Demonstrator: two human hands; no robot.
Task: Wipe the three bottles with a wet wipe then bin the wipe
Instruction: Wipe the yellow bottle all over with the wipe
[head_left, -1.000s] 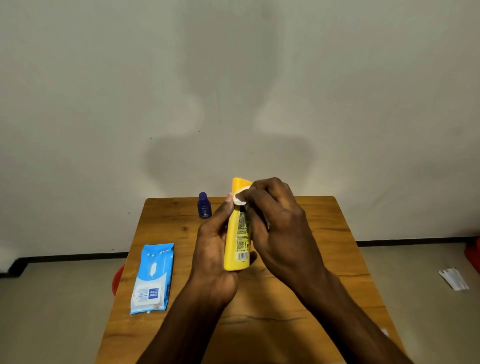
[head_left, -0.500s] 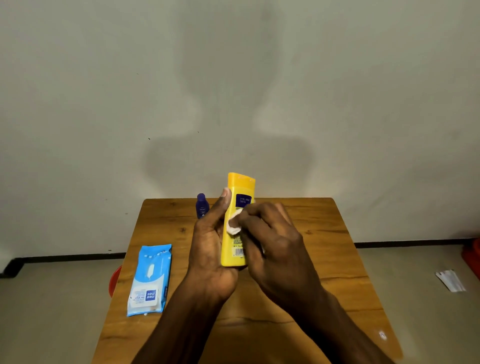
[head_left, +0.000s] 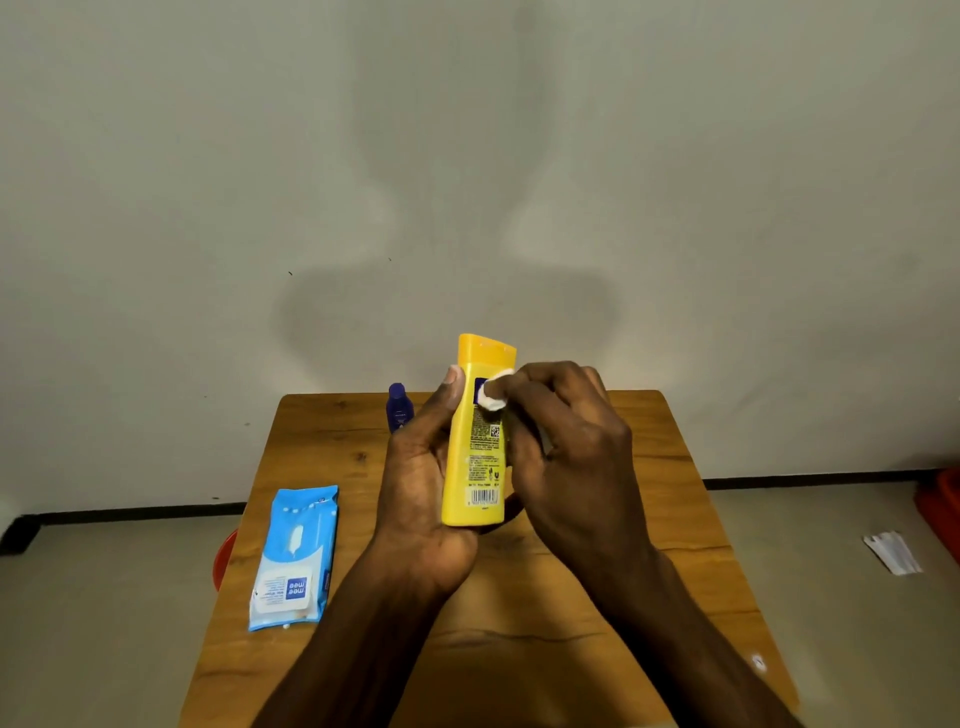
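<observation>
While the left hand (head_left: 421, 483) grips the yellow bottle (head_left: 478, 441) upright above the table (head_left: 675, 467) and the right hand (head_left: 566, 447) pinches the balled wipe (head_left: 493, 396) against its label, hard rubbing could twist the bottle loose.

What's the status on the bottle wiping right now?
Left hand grips yellow bottle. Right hand presses wipe near its cap. Nothing in the way.
</observation>
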